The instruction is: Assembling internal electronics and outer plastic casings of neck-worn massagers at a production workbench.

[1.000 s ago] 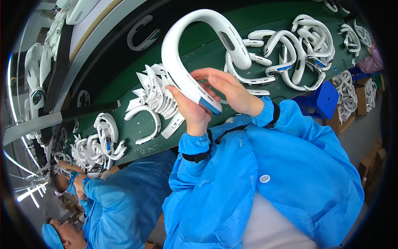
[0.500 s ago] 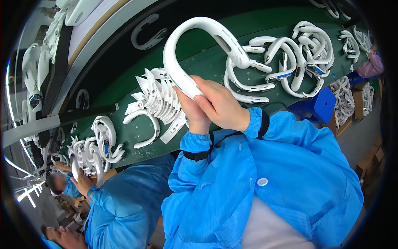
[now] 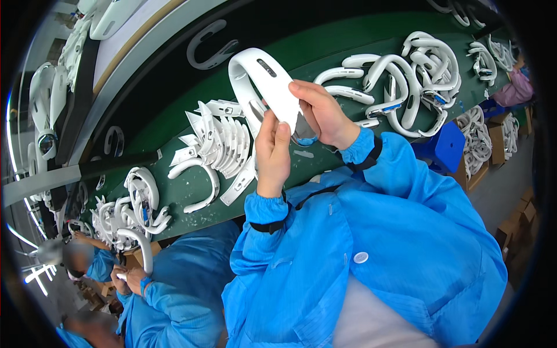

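Note:
I hold a white U-shaped plastic neckband (image 3: 262, 78) up over the green workbench (image 3: 325, 49). My left hand (image 3: 272, 152) grips its lower end from below, thumb against the shell. My right hand (image 3: 321, 113) wraps around the same end from the right, fingers on top. That end has a grey and blue tip, mostly hidden by my fingers. The band is turned almost edge-on, a dark slot showing along its side. Both sleeves are blue with black cuffs.
A fanned stack of white curved shells (image 3: 223, 139) lies left of my hands. Finished white neckbands are heaped at the back right (image 3: 418, 64) and front left (image 3: 136, 203). A co-worker in blue (image 3: 174, 290) holds a white curved piece. Blue stool (image 3: 444, 145) at right.
The neckband has been rotated from a wide open arch to nearly edge-on. My right hand has slid up along its end, and my left hand now holds it from below.

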